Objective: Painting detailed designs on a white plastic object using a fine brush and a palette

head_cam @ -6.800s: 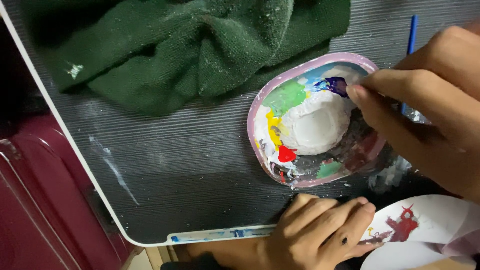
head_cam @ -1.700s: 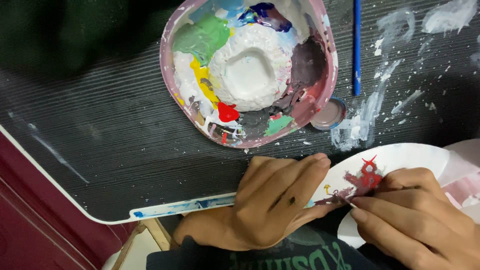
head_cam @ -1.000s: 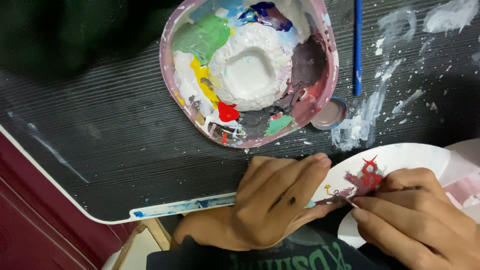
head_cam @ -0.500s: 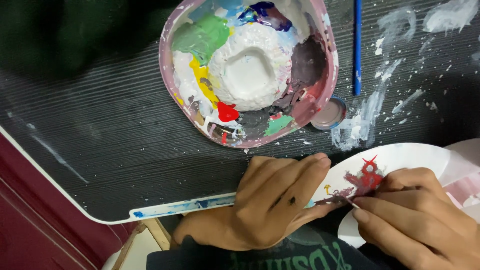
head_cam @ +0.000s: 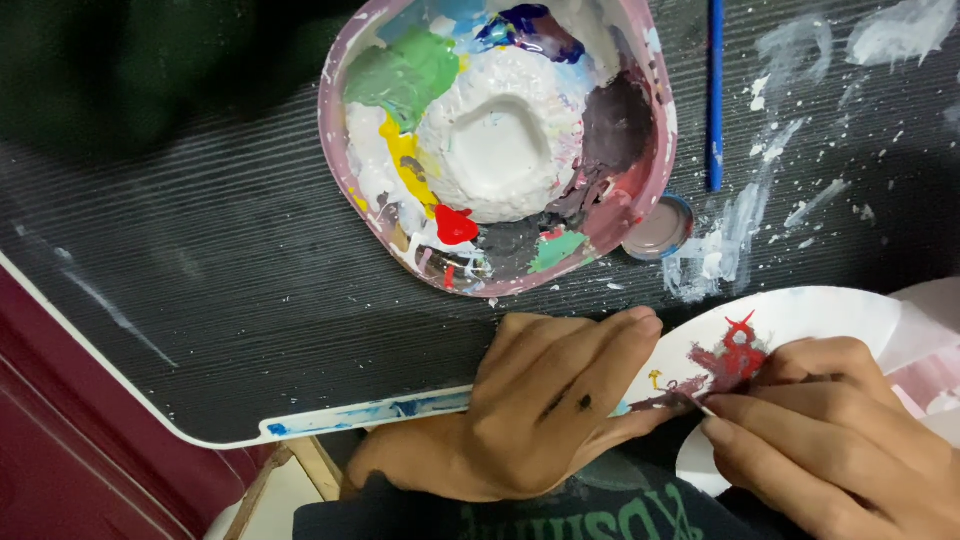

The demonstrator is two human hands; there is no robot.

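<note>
Your right hand (head_cam: 840, 430), at the lower right of the frame, is pinched shut on what looks like a fine brush, mostly hidden; its tip meets the red painted figure (head_cam: 735, 358) on the white round disc (head_cam: 800, 315). That figure lies just up and left of your right fingertips, so the right hand is the nearer one. Your left hand (head_cam: 540, 410) lies flat, fingers together, pressing the disc's left edge at the bottom centre, grasping nothing. The paint palette (head_cam: 500, 140) sits above on the dark desk (head_cam: 200, 270), with the blue brush (head_cam: 716, 90) upright in the frame beside it.
</note>
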